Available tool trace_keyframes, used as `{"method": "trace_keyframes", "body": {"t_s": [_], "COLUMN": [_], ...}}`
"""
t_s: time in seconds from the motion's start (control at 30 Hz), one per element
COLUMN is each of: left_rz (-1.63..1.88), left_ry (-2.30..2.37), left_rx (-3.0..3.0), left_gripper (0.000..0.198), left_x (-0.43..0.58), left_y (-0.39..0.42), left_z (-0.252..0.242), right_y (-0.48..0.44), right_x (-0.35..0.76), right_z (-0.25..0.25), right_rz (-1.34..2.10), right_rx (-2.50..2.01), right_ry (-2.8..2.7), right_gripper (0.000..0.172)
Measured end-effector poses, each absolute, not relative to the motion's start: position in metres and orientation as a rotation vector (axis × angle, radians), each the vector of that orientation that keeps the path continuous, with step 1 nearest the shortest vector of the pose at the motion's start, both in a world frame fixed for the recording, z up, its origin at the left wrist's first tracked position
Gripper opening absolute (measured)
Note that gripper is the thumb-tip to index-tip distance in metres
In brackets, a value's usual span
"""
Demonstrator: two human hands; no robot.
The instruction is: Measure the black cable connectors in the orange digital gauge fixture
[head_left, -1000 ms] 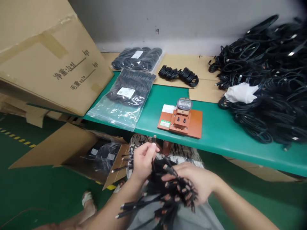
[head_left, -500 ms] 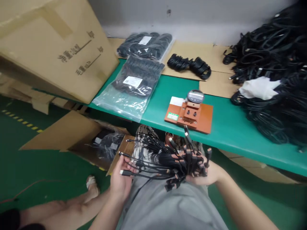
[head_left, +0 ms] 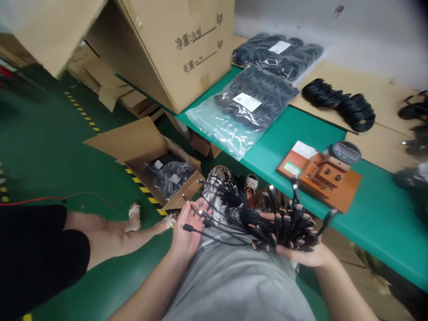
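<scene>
A large bundle of black USB cables (head_left: 256, 218) lies across my lap, its many plugs fanned out at the right. My right hand (head_left: 304, 255) is closed round the bundle from below, just under those orange-tipped plugs. My left hand (head_left: 187, 229), palm up, has its fingers curled round a few separate cable ends (head_left: 197, 228) at the bundle's left side. Plugs stick out past its fingers, and some fingertips are hidden behind the cables. Thinner cable ends (head_left: 230, 189) spread out over my knee.
On the green table (head_left: 264, 156) stand an orange fixture with a round digital gauge (head_left: 344, 152), bagged cables (head_left: 257, 96), a coiled bundle (head_left: 337, 104) and a big carton (head_left: 187, 49). An open carton (head_left: 147, 147) holds bags on the floor. A person's legs (head_left: 110, 227) are at left.
My view has swung left, so the table and gauge appear further right and another person's legs show more. Both hands stay at the cables.
</scene>
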State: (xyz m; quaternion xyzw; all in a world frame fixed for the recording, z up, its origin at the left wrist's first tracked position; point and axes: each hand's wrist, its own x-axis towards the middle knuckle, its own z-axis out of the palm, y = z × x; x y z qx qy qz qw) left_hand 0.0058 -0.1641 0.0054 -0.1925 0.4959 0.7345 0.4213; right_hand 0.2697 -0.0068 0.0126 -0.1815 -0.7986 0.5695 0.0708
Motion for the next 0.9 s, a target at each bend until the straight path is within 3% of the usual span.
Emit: {"method": "trace_keyframes", "body": {"t_s": [0.2, 0.3, 0.4, 0.73, 0.9], "left_rz": [1.707, 1.422, 1.138, 1.115, 0.784], "left_ry": [1.065, 0.682, 0.431, 1.057, 1.108], "left_rx": [-0.150, 0.183, 0.231, 0.904, 1.075], "left_gripper": [0.027, 0.025, 0.022, 0.044, 0.043], "left_x": [0.019, 0.038, 0.060, 0.089, 0.069], "left_y": [-0.119, -0.094, -0.067, -0.014, 0.004], "left_z": [0.030, 0.044, 0.050, 0.050, 0.070], "right_y": [-0.019, -0.025, -0.032, -0.039, -0.031], "right_x": [0.282, 0.281, 0.280, 0.293, 0.305], "right_z": [0.015, 0.023, 0.030, 0.025, 0.022], "right_rz": [1.459, 1.344, 1.487, 1.613, 1.626], "right_rx": [-0.500, -0.447, -0.511, -0.546, -0.538], "right_ry": [-2.471, -2.502, -2.424, -2.112, -2.155], "right_gripper": [0.065, 0.059, 0.054, 0.075, 0.072]}}
